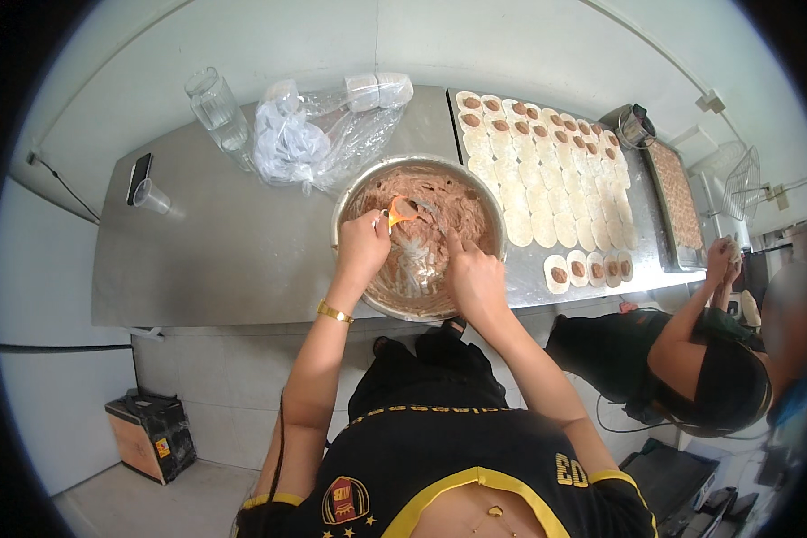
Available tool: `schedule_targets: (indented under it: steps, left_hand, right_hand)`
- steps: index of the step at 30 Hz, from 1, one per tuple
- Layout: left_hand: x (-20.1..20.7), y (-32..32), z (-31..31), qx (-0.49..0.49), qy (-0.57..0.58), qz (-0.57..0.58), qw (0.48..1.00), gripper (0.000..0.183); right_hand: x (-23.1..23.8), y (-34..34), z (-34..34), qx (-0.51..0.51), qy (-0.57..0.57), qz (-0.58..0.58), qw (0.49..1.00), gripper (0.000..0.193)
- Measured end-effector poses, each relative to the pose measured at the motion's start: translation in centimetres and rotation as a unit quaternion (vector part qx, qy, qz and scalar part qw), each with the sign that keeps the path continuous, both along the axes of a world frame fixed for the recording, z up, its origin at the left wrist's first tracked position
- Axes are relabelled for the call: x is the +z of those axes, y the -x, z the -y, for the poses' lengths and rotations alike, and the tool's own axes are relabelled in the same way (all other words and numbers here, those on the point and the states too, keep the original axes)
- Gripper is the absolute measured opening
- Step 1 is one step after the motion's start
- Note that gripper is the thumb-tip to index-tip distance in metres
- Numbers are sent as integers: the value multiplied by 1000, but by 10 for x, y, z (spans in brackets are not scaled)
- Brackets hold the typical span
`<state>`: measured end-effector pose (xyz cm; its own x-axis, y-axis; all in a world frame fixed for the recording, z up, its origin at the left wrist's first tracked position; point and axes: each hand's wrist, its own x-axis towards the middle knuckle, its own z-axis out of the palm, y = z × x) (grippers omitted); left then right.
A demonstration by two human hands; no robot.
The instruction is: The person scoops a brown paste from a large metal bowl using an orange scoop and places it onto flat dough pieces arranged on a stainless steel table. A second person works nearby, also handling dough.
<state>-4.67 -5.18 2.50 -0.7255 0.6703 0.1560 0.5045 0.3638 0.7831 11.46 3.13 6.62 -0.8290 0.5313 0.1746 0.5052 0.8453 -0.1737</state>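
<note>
A large round metal bowl (342, 213) holds a brown, paste-like filling (462, 199). Over its left side my left hand (365, 247) is closed on a small orange scoop (403, 212) with some filling in it. My right hand (475, 276) reaches in over the right side, its fingers closed round a slim metal utensil (429, 209). The tip of that utensil is beside the scoop; whether it is a knife or a spoon cannot be made out. Smeared filling shows the bowl's bare bottom between my hands.
Rows of pale oval dough pieces (542, 202), several topped with filling, lie right of the bowl. Plastic bags (296, 134), a glass jug (220, 117), a clear cup (151, 197) and a phone (139, 175) stand left. A co-worker (690, 359) works at the right, near a filled tray (675, 202).
</note>
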Motion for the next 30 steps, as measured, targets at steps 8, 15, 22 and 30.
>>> schedule_targets:
  steps: [8,15,22,30]
  left_hand:
    - [7,-3,4,-15,32,-57,998,16]
    - [6,-6,-5,-26,39,-92,995,14]
    - [19,-17,-30,-27,46,-151,987,14]
    - [22,-33,-68,-45,152,-192,968,10]
  right_hand:
    - [4,6,-14,54,-20,21,998,27]
    - [13,6,-29,92,-37,12,995,17]
    - [27,4,-59,22,1,64,998,20]
    - [-1,-11,-168,-11,618,-21,785,20]
